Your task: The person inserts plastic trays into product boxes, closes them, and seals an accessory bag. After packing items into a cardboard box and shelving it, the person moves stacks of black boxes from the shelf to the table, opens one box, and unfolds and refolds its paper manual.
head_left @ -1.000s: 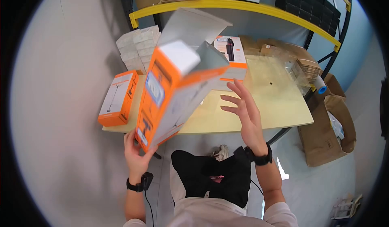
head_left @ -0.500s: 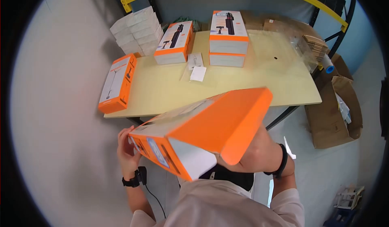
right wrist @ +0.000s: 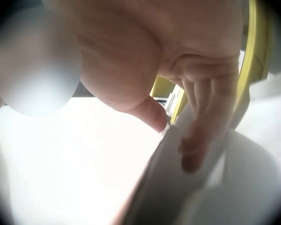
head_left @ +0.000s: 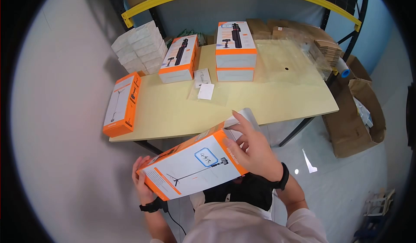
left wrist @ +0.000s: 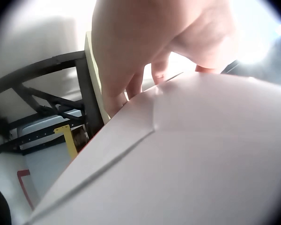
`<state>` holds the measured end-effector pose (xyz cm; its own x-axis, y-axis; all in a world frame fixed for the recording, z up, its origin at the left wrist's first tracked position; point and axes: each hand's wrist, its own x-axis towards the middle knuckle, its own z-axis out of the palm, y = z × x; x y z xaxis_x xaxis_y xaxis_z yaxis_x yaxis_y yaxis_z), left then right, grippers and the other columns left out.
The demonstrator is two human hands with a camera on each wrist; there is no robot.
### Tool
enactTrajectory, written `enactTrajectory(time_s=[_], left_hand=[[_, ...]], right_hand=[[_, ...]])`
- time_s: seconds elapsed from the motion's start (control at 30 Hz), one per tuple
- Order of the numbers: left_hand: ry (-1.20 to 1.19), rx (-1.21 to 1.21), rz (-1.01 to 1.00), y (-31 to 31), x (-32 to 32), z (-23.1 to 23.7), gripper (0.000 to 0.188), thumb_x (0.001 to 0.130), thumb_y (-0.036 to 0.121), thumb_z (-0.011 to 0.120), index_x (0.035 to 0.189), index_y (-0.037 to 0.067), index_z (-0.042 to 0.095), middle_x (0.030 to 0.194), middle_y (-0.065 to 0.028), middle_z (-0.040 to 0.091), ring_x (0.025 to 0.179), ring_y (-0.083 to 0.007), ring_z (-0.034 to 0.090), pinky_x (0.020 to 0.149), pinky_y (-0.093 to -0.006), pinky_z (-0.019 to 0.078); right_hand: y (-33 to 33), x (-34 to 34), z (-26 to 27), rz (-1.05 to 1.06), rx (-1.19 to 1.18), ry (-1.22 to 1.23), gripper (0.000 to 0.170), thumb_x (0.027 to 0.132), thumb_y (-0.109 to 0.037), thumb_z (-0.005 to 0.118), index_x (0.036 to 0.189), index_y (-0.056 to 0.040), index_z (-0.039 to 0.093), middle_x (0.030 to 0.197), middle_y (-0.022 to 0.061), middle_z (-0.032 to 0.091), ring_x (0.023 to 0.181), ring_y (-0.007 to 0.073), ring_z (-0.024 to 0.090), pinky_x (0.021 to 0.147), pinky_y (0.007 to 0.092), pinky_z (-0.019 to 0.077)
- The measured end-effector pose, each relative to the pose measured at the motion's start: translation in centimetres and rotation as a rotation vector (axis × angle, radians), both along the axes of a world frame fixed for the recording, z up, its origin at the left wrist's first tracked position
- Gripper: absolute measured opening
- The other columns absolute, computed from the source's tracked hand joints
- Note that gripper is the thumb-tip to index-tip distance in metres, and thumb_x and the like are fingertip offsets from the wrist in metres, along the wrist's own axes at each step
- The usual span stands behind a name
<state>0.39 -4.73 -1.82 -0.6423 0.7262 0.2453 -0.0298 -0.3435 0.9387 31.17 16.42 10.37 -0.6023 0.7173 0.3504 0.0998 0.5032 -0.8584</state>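
Note:
A white and orange product box [head_left: 190,176], printed with a tripod stick and marked by a handwritten blue-edged label, is held tilted in front of the body. My left hand [head_left: 143,186] grips its left end, fingers curled over the corner; the left wrist view shows the plain white end panel [left wrist: 201,154] close under that hand. At the right end, my right hand [head_left: 258,154] has its thumb on the printed face and its fingers at the raised grey-white flap [head_left: 251,116]. In the right wrist view, thumb and fingers stand either side of the box edge. The box's inside is hidden.
Behind the box is a wooden table [head_left: 277,106]. On it lie an orange-sided box [head_left: 119,104], another box [head_left: 179,58], two stacked boxes [head_left: 235,54] and small bagged papers [head_left: 206,91]. White cartons [head_left: 141,48] stand at left, a brown carton [head_left: 353,126] at right.
The box has come down from over the table toward the body and turned, its printed face now up. My right hand went from free in the air to the box's open end.

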Motion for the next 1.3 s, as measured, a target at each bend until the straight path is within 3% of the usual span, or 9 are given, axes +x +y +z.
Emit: enactTrajectory(time_s=[0.17,0.27,0.43,0.6,0.7,0.9,0.97,1.13,1.3], left_hand=[[-0.052,-0.048,-0.006,0.9,1.8,0.1,0.057,0.094,0.032,0.059,0.138,-0.001,0.042,0.138,-0.0253,0.048,0.123,-0.0313,0.053,0.103,-0.0428,0.0452],[0.055,-0.105,-0.034,0.9,1.7,0.6,0.055,0.093,0.029,0.061,0.136,-0.002,0.045,0.139,-0.0264,0.047,0.122,-0.0314,0.054,0.102,-0.0420,0.0454],[0.050,-0.103,-0.082,1.5,1.9,0.9,0.047,0.089,0.020,0.062,0.128,-0.004,0.051,0.134,-0.0271,0.052,0.115,-0.0308,0.059,0.099,-0.0399,0.0467],[0.037,-0.055,-0.079,2.5,1.9,-0.4,0.034,0.088,0.016,0.062,0.114,-0.005,0.059,0.122,-0.0243,0.061,0.106,-0.0286,0.062,0.094,-0.0385,0.0491],[-0.024,-0.034,-0.082,3.1,2.2,-0.2,0.031,0.088,0.017,0.062,0.108,-0.006,0.061,0.115,-0.0229,0.063,0.102,-0.0281,0.063,0.092,-0.0375,0.0497],[-0.075,-0.164,-0.116,3.6,2.6,2.0,0.039,0.092,0.028,0.061,0.116,-0.003,0.059,0.121,-0.0191,0.062,0.106,-0.0248,0.062,0.095,-0.0376,0.0477],[-0.427,-0.044,-0.205,3.5,2.8,1.6,0.048,0.094,0.032,0.059,0.130,0.001,0.050,0.126,-0.0149,0.059,0.113,-0.0240,0.059,0.098,-0.0390,0.0457],[-0.344,-0.021,-0.339,2.7,2.9,-1.3,0.060,0.096,0.029,0.056,0.144,0.004,0.031,0.128,-0.0122,0.057,0.119,-0.0249,0.055,0.100,-0.0443,0.0447],[-0.430,-0.090,-0.166,2.9,2.3,-0.3,0.059,0.097,0.035,0.051,0.144,0.003,0.035,0.140,-0.0112,0.049,0.131,-0.0257,0.045,0.107,-0.0446,0.0377]], right_hand=[[0.7,0.9,-5.0,-0.027,-0.099,0.235,0.066,0.087,-0.011,0.067,0.142,0.0034,0.035,0.136,0.0215,0.051,0.123,0.0322,0.054,0.094,0.0373,0.0498],[2.1,2.7,-5.5,-0.017,0.302,-0.055,0.063,0.087,-0.010,0.064,0.143,0.0017,0.038,0.143,0.0220,0.043,0.131,0.0323,0.047,0.105,0.0397,0.0406],[3.1,4.0,-5.2,0.201,0.022,0.006,0.055,0.085,-0.016,0.056,0.135,0.0021,0.048,0.147,0.0166,0.042,0.139,0.0345,0.036,0.116,0.0415,0.0232],[4.8,4.8,-3.9,0.304,-0.122,0.051,0.051,0.083,-0.012,0.057,0.132,0.0007,0.051,0.136,0.0174,0.054,0.135,0.0325,0.043,0.114,0.0401,0.0284],[5.7,4.6,-4.1,0.266,0.066,0.034,0.037,0.075,0.006,0.067,0.111,-0.0025,0.067,0.113,0.0107,0.067,0.105,0.0274,0.064,0.090,0.0341,0.0506],[6.6,3.1,-3.7,0.095,0.350,0.082,0.022,0.076,0.009,0.066,0.093,-0.0034,0.073,0.090,0.0092,0.070,0.087,0.0232,0.067,0.075,0.0308,0.0522],[6.8,2.5,-3.5,0.005,0.336,0.130,0.023,0.075,0.009,0.066,0.093,-0.0029,0.073,0.088,0.0097,0.070,0.085,0.0229,0.067,0.073,0.0303,0.0522],[6.6,1.6,-2.7,-0.217,0.230,0.098,0.023,0.076,0.011,0.065,0.096,0.0004,0.071,0.088,0.0124,0.071,0.078,0.0228,0.069,0.072,0.0282,0.0529],[6.6,1.6,-3.4,-0.083,0.256,0.092,0.026,0.077,0.011,0.063,0.099,0.0002,0.071,0.093,0.0130,0.072,0.081,0.0222,0.069,0.074,0.0286,0.0528]])
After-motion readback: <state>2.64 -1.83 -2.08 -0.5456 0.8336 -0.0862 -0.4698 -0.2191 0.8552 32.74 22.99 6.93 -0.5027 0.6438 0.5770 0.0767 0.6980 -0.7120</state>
